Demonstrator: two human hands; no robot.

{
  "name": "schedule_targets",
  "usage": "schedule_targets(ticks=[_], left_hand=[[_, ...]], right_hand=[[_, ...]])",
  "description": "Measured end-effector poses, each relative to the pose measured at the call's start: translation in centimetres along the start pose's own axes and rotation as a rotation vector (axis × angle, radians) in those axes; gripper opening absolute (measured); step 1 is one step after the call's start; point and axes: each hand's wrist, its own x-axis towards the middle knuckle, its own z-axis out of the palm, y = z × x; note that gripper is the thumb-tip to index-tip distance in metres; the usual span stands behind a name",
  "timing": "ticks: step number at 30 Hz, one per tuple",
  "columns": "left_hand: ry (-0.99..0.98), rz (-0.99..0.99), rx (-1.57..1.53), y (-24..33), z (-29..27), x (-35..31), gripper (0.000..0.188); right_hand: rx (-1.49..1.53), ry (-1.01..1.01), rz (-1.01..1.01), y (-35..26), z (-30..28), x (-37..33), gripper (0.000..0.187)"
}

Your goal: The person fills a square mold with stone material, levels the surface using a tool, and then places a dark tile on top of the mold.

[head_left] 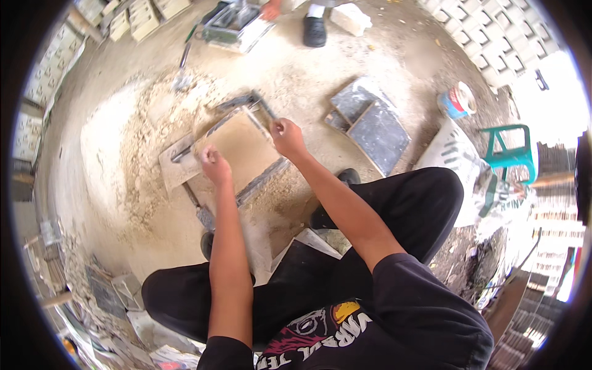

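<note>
A square mould (264, 179) with dark metal edges lies on the ground before me, filled level with sandy material (242, 147). My left hand (216, 165) is over the fill's left side, its fingers curled together. At the mould's right edge, by the end of a dark metal bar (265, 106), my right hand (288, 137) is closed. What either hand holds, if anything, is hidden. Beside my left hand lies a flat pale board (175, 169) with a dark handle on top. A dark-ended tool (205, 217) rests near my left foot.
Loose sandy material (132, 148) is heaped at the left. Dark square panels (379, 132) lie to the right, near a paint bucket (456, 100), a green stool (509, 151) and a white sack (450, 160). Another person's hand (270, 10) is by a second mould (237, 28) at the far side.
</note>
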Motion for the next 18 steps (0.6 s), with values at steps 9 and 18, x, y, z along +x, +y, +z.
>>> schedule_targets(ticks=[9,18], left_hand=[[-0.824,0.331,0.064,8.6,12.1,-13.4,0.032],[-1.081,0.238,0.236,4.2,10.3,-17.4,0.033]], right_hand=[[-0.473,0.683,0.643,16.6,-20.3,-4.6,0.051],[0.030,0.923,1.417,19.6,-26.8,-6.4,0.084]])
